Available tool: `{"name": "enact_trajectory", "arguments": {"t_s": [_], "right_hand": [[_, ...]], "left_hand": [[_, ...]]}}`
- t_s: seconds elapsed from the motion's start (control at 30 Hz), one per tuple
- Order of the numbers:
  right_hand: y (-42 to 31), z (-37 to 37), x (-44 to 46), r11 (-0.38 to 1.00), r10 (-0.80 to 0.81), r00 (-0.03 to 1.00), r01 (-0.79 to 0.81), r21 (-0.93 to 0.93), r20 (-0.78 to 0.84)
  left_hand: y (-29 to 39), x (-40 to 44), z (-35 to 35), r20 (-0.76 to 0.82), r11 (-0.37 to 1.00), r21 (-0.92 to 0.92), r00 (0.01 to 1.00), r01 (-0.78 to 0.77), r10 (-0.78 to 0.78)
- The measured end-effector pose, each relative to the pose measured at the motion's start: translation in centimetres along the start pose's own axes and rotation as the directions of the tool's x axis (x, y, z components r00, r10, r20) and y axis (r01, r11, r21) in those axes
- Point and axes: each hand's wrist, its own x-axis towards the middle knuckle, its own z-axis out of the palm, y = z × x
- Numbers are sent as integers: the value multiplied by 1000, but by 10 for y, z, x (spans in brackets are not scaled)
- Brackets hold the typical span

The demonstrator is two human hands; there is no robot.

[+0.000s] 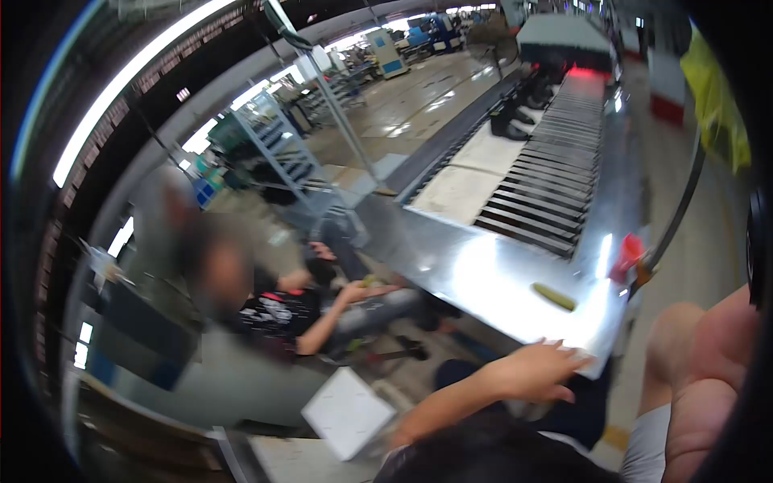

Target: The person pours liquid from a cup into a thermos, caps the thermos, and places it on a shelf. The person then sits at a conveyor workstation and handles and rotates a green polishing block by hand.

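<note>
My left hand (538, 372) reaches in from the lower middle, palm down, over the near corner of a shiny metal table (483, 266). Its fingers are stretched out and slightly apart, with nothing in them. A long, flat olive-green piece (553, 296) lies on the metal just beyond the fingertips, apart from them. Bare skin of a limb (708, 370) fills the right edge close to the camera. I cannot make out my right hand there.
A roller conveyor (543, 193) runs from the table to a machine (564, 40), with black shoes (509, 121) beside the rollers. A red object (628, 256) sits at the table's right edge. A seated co-worker (282, 322) is left, near a white box (348, 412). A yellow bag (715, 97) hangs right.
</note>
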Motion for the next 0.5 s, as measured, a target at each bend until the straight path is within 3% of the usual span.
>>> {"name": "enact_trajectory", "arguments": {"t_s": [0.03,0.07,0.13,0.17,0.2,0.23,0.3,0.33,0.37,0.43,0.5], "right_hand": [[3,-8,-5,999,-34,999,34,-30,-4],[4,-18,-10,996,-73,997,72,-59,-17],[8,-30,-17,985,-154,987,149,-82,-54],[7,-35,-20,979,-191,979,184,-91,-73],[8,-36,-24,971,-227,969,217,-104,-101],[9,-37,-29,962,-259,957,244,-119,-128],[16,-43,-31,945,-317,936,296,-140,-156],[20,-49,-24,931,-355,924,335,-148,-142],[19,-53,-26,918,-382,913,358,-169,-142],[19,-62,-27,901,-421,892,391,-187,-165],[14,-65,-32,887,-452,870,413,-207,-196]], "left_hand": [[-29,-5,27,-4,974,84,977,211,-211],[-57,-12,44,26,945,40,945,325,-326],[-116,-41,90,-17,904,-104,908,416,-420],[-123,-54,89,117,828,-160,843,538,-525],[-142,-76,116,-29,825,-170,835,538,-550],[-156,-91,135,-5,784,-85,786,615,-618],[-186,-132,183,-45,698,-100,698,709,-715],[-197,-140,202,60,630,-153,643,762,-763],[-203,-153,217,92,605,-78,610,793,-787],[-216,-185,278,-77,531,58,534,845,-842],[-213,-209,312,-291,558,301,631,774,-719]]}}
